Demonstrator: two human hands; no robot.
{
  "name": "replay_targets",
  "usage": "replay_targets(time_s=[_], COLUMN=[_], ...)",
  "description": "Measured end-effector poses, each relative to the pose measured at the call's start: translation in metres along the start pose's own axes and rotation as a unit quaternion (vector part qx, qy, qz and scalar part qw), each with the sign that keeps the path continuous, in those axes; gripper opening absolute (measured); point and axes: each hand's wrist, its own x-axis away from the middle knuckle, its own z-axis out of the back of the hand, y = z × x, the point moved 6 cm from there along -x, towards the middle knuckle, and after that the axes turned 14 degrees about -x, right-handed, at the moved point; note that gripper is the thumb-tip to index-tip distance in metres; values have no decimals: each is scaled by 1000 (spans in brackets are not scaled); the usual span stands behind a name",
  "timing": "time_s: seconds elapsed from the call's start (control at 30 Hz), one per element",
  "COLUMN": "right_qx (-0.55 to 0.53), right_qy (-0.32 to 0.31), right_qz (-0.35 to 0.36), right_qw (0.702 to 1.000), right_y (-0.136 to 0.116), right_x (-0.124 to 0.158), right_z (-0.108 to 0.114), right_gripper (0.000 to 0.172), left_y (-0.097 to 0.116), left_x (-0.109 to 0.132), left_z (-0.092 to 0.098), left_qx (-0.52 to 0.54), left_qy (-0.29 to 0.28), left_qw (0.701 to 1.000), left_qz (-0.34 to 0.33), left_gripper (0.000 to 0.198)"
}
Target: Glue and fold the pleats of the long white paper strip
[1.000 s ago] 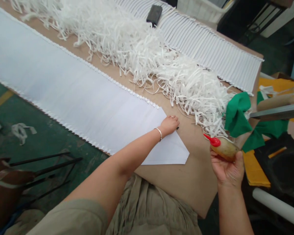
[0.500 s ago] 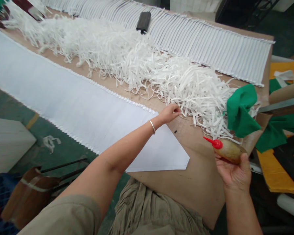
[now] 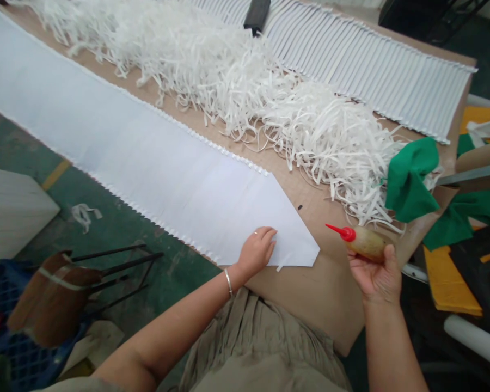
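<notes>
My right hand [image 3: 373, 277] is wrapped around a yellowish squeeze bottle [image 3: 368, 244] with a red pointed nozzle, which points left over the table's brown covering. Over the near end of a long white sheet [image 3: 155, 158], my left hand [image 3: 258, 251] is closed, fingers pinched together. A short white strip [image 3: 285, 262] shows just right of the fingertips, at the sheet's lower edge; its other end is hidden by the hand. Small white tabs line the sheet's long edges, and its end tapers to a blunt point.
A long heap of loose white strips [image 3: 237, 81] lies beyond the sheet. Behind it is a panel of parallel white strips [image 3: 375, 65] with a black block [image 3: 257, 16] on it. Green cloth [image 3: 412, 179] sits at the table's right corner. A blue crate [image 3: 28, 348] stands lower left.
My left hand has drawn back from the edge of the strip heap to the sheet's near end, where a short white strip now shows. My right hand and bottle have shifted slightly left.
</notes>
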Motion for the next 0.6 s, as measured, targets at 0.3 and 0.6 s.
replay_targets(time_s=[0.3, 0.6], right_qx=[108, 178], right_qy=[-118, -243], right_qz=[-12, 36], right_qw=[987, 953], right_y=[50, 73], right_x=[-20, -27], right_z=[-78, -155], right_gripper=[52, 56], left_y=[-11, -14], left_x=[32, 34], left_z=[-43, -47], left_qx=[-175, -172], left_qy=[29, 70], left_qw=[984, 982], left_qz=[-20, -27], left_gripper=[59, 59])
